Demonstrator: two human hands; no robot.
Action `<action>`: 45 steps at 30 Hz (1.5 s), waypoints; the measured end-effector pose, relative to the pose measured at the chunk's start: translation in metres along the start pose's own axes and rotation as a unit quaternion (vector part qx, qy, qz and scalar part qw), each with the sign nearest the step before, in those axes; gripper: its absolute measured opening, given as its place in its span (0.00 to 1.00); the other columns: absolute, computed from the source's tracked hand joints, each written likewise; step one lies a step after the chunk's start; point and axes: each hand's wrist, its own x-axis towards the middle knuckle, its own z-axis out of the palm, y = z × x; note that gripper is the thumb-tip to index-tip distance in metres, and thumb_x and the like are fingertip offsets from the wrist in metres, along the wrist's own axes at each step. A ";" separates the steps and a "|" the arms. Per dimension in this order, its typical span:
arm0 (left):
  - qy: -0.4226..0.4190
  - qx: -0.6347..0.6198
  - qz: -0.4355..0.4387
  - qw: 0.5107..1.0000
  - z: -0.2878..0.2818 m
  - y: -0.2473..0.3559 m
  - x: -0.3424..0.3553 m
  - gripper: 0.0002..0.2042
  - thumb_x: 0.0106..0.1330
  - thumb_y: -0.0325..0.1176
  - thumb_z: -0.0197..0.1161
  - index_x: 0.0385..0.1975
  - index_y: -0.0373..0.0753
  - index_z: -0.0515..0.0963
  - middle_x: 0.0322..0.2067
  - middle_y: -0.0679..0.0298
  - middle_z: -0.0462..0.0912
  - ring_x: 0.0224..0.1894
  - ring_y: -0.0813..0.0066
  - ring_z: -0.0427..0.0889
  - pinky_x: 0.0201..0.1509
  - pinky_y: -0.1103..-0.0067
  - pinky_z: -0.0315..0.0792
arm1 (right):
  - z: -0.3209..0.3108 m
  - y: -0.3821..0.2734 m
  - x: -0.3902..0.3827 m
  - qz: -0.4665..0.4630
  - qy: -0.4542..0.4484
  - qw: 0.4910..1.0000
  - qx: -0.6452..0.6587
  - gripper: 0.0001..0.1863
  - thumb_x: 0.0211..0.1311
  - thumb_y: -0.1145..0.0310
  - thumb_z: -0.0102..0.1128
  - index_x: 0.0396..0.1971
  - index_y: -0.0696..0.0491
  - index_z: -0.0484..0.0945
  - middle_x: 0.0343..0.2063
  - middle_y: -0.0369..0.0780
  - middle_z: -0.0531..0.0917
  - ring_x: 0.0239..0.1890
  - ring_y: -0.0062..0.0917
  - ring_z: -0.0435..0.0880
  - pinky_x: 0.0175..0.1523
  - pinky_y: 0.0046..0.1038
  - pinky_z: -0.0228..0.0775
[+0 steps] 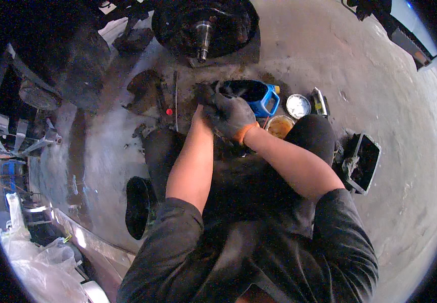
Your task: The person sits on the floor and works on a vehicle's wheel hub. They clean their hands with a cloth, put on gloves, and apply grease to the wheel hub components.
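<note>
My right hand (234,117), in a grey glove with an orange cuff, is closed over my left hand (206,96), whose glove is dark and blackened. The two meet in front of me, between my knees. Whatever lies between the fingers is dark and hidden, and I cannot make it out. Just beyond the right hand lies a blue jug (270,103) with its side cut open and dark inside. A round tub of brown grease (280,126) sits right of my right wrist. Beside it is a round lid (298,106) smeared with white.
A metal axle spindle (203,43) juts toward me from a dark round hub. A tube (319,102) lies right of the lid. A black bin (372,169) with a rag stands by my right knee. A thin rod (176,103) and a red cap (169,111) lie left.
</note>
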 end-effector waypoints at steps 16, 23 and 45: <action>0.024 0.055 0.092 0.994 -0.032 0.021 0.009 0.17 0.71 0.44 0.49 0.48 0.39 0.76 0.42 0.57 0.78 0.44 0.63 0.80 0.48 0.70 0.77 | 0.026 -0.013 -0.007 0.106 -0.005 0.964 0.242 0.16 0.64 0.62 0.57 0.48 0.54 0.78 0.43 0.50 0.83 0.47 0.45 0.81 0.51 0.35 0.72; 0.101 -0.032 0.150 0.983 -0.048 0.007 -0.002 0.19 0.70 0.46 0.50 0.49 0.39 0.76 0.43 0.56 0.78 0.45 0.63 0.79 0.50 0.70 0.76 | 0.026 -0.009 -0.001 0.032 -0.079 0.996 -0.003 0.17 0.58 0.58 0.62 0.41 0.53 0.80 0.37 0.48 0.85 0.41 0.46 0.83 0.46 0.40 0.75; 0.128 0.286 0.049 0.948 -0.182 0.192 0.108 0.23 0.69 0.50 0.53 0.53 0.39 0.75 0.49 0.54 0.78 0.49 0.61 0.79 0.55 0.70 0.73 | 0.143 0.215 0.046 0.192 -0.353 0.900 -0.165 0.29 0.70 0.51 0.45 0.66 0.49 0.66 0.68 0.40 0.65 0.68 0.33 0.64 0.71 0.33 0.54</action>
